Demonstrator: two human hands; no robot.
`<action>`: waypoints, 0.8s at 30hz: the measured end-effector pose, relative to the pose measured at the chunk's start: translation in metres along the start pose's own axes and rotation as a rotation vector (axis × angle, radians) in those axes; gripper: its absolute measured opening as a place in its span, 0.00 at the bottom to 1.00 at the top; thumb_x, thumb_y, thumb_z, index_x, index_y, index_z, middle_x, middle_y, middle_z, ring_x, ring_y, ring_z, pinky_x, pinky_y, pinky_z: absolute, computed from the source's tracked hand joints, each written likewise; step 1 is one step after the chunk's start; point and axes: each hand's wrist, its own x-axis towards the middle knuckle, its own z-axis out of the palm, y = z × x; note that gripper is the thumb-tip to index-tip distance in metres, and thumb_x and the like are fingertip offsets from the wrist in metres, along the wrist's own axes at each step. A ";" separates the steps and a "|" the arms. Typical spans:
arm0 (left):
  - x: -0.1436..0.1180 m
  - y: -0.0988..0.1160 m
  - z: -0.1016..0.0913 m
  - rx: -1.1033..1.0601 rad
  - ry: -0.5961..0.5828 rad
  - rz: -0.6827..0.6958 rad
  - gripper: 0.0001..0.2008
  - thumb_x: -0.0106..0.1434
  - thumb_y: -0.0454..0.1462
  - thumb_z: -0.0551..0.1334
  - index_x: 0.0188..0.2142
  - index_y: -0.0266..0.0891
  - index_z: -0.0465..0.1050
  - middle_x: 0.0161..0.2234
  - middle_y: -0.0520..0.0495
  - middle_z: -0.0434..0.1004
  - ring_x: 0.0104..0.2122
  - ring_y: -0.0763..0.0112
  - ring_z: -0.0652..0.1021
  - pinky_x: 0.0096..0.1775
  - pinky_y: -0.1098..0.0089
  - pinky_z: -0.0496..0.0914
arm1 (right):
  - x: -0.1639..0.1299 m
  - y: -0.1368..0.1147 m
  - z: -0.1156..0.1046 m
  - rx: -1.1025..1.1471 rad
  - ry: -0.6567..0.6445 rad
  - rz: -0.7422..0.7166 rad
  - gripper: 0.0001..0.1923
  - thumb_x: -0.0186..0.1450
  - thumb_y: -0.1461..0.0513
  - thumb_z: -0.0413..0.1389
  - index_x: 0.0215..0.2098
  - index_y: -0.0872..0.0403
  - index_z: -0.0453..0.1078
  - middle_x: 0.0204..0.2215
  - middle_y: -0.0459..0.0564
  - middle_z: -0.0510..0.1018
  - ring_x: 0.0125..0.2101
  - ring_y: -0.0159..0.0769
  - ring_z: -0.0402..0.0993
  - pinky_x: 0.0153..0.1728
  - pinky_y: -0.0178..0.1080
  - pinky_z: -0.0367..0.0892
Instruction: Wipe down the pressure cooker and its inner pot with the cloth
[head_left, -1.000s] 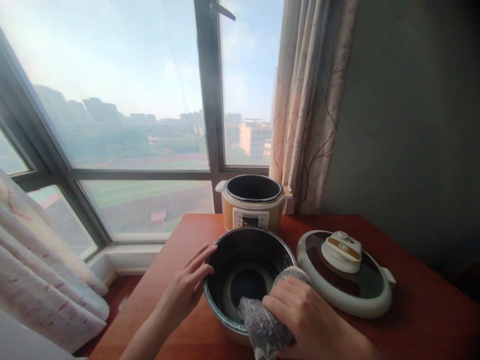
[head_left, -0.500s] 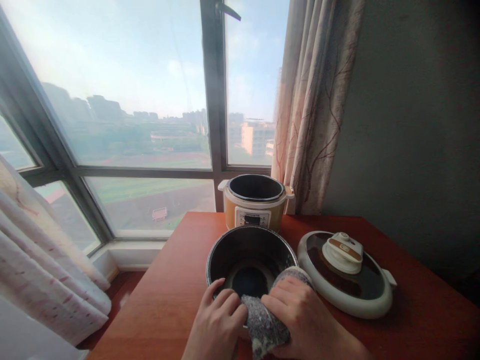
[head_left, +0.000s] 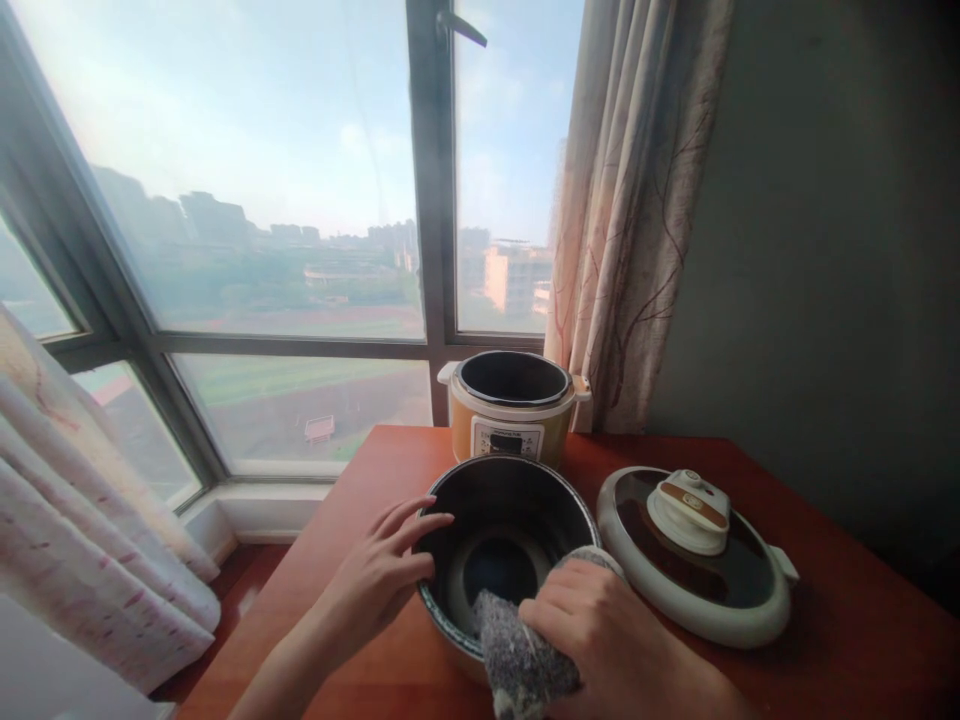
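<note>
A dark inner pot (head_left: 510, 505) stands on the red-brown table (head_left: 862, 640) just in front of me. My left hand (head_left: 379, 575) rests with spread fingers against the pot's left outer wall and rim. My right hand (head_left: 600, 640) grips a grey speckled cloth (head_left: 517, 660) draped over the pot's near rim, partly inside the pot. Behind the pot sits the orange cooker body (head_left: 511, 405), open and without its inner pot.
The cooker's white lid (head_left: 697, 555) with a brown top and knob lies flat to the right of the pot. A patterned curtain (head_left: 630, 210) hangs behind the cooker by the window; another curtain (head_left: 82, 540) is at the left. A dark wall borders the table's right side.
My left hand moved from the pot's left side to the cloth on the near rim, then back to the left wall. The right hand stayed on the cloth.
</note>
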 end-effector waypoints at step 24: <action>0.004 0.073 0.004 -0.015 0.218 -0.078 0.16 0.61 0.27 0.53 0.42 0.44 0.75 0.41 0.51 0.81 0.48 0.69 0.77 0.68 0.60 0.48 | -0.001 -0.014 0.015 0.001 0.124 0.100 0.18 0.51 0.50 0.66 0.32 0.50 0.68 0.31 0.44 0.79 0.32 0.40 0.72 0.35 0.41 0.54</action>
